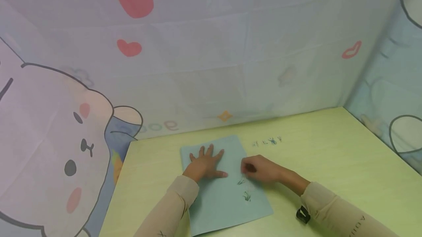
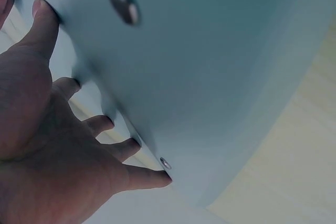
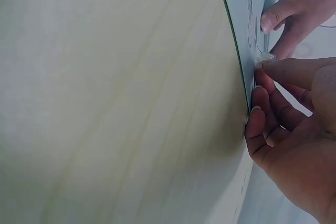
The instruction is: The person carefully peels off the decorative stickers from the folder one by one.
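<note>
A pale blue booklet or folder (image 1: 217, 207) lies on the table, with small green plant stickers (image 1: 247, 196) near its right edge. My left hand (image 1: 205, 165) rests on its upper part, fingers spread and straight. Two shiny oval metal pieces (image 2: 125, 4) show on the blue surface in the left wrist view. At the right edge of the blue cover, my right hand (image 1: 262, 169) has its fingers curled. In the right wrist view, thumb and forefinger pinch a small, crumpled-looking, see-through whitish piece (image 3: 266, 56) close to the cover; its exact kind I cannot tell.
Several small blue-green plant stickers (image 1: 272, 141) lie in a row on the yellow-green table (image 1: 329, 149), beyond the right hand. A small black object (image 1: 303, 215) is beside the right sleeve. A printed cloth (image 1: 204, 65) hangs behind the table and at its sides.
</note>
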`<state>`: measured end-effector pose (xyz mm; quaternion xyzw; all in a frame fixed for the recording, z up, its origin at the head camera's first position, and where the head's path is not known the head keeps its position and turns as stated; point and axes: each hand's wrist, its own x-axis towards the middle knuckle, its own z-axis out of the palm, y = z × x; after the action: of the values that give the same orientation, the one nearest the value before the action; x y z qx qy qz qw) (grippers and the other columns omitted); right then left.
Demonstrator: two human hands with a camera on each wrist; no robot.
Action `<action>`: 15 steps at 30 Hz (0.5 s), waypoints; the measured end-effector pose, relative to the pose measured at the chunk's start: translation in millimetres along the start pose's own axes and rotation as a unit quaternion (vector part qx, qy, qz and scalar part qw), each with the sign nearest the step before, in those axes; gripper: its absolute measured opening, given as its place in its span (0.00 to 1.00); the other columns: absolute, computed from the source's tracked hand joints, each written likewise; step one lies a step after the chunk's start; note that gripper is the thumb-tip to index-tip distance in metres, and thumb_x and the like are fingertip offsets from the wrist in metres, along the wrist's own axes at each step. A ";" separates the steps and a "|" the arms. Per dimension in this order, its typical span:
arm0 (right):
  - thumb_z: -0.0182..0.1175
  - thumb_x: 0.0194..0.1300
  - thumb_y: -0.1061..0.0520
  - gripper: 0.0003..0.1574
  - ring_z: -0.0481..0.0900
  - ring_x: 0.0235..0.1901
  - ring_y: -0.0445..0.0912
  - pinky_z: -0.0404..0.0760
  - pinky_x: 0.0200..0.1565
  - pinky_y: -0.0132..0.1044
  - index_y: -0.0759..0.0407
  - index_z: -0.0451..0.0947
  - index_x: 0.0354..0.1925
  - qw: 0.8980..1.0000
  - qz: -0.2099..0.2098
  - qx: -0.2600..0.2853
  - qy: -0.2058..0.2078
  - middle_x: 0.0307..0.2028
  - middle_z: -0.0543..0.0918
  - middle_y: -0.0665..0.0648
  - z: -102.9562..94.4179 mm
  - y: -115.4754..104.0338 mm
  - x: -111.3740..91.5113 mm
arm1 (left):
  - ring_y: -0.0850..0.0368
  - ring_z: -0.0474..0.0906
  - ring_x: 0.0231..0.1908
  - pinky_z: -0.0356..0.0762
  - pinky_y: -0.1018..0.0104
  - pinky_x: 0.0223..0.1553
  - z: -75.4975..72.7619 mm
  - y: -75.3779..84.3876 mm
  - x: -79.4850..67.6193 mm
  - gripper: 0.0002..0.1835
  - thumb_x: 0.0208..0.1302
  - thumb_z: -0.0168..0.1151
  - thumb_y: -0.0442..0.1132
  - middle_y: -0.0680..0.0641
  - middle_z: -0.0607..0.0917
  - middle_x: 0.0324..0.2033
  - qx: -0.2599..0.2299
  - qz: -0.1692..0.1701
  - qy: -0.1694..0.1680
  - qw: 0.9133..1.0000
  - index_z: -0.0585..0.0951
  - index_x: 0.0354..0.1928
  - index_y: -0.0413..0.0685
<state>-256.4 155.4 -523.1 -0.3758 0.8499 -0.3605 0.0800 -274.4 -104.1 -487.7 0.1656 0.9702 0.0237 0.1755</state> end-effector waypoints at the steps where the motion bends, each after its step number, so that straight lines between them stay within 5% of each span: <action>1: 0.65 0.70 0.68 0.08 0.77 0.36 0.38 0.78 0.43 0.35 0.55 0.82 0.38 1.000 0.001 -0.001 0.000 0.33 0.82 0.46 -0.1 0.2 0.1 | 0.31 0.44 0.82 0.49 0.19 0.70 0.0 0.2 0.1 0.52 0.65 0.65 0.73 0.42 0.49 0.85 0.001 0.000 0.001 1.000 0.57 0.85 0.66; 15: 0.68 0.70 0.65 0.08 0.74 0.35 0.38 0.78 0.40 0.34 0.53 0.84 0.36 1.000 0.000 -0.014 0.001 0.33 0.80 0.44 -1.1 1.6 -0.4 | 0.31 0.44 0.82 0.49 0.19 0.70 -0.5 1.2 0.4 0.52 0.65 0.65 0.73 0.42 0.50 0.84 -0.001 -0.004 0.002 1.000 0.58 0.85 0.65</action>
<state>-257.5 157.0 -523.5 -0.3763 0.8551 -0.3489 0.0737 -274.5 -102.8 -487.2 0.1610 0.9711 0.0245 0.1744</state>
